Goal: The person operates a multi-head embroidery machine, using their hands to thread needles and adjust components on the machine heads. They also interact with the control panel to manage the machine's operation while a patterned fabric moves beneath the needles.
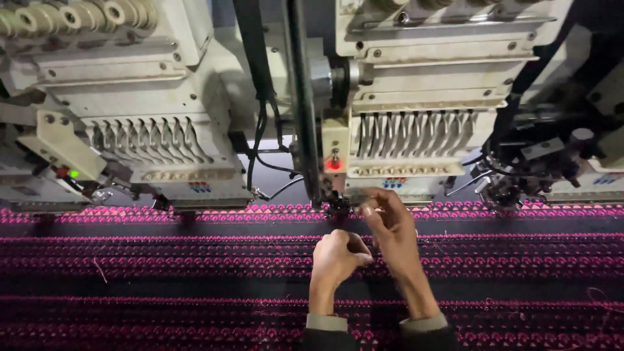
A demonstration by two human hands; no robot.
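Head view: a multi-head embroidery machine is seen from above, with black fabric [162, 286] stretched flat beneath it and crossed by horizontal bands of pink scalloped stitching [130, 263]. The left hand [338, 257] is held over the fabric, fingers curled inward with thumb and forefinger pinched narrow; whether a thread is held between them cannot be told. The right hand [390, 224] is raised just above and to the right of the left one, its fingertips [367, 207] brought close together at the needle area [338, 208] under the central embroidery head [416, 97]; a fine thread may be pinched there, but it is too small to be confirmed. The two hands are near each other, not touching. Grey cuffs over dark sleeves [377, 331] are noted at the lower edge. A red indicator lamp [334, 165] is lit on a cream panel at the left side of the central head, just above the right hand. A green lamp [74, 173] is lit on the left embroidery head [130, 97]. Small rectangular labels with red and blue marks are observed on the lower front plates: one on the left head [200, 187], one on the central head [394, 183], one at the far right [608, 178]. Black cables [263, 130] hang between the two heads.
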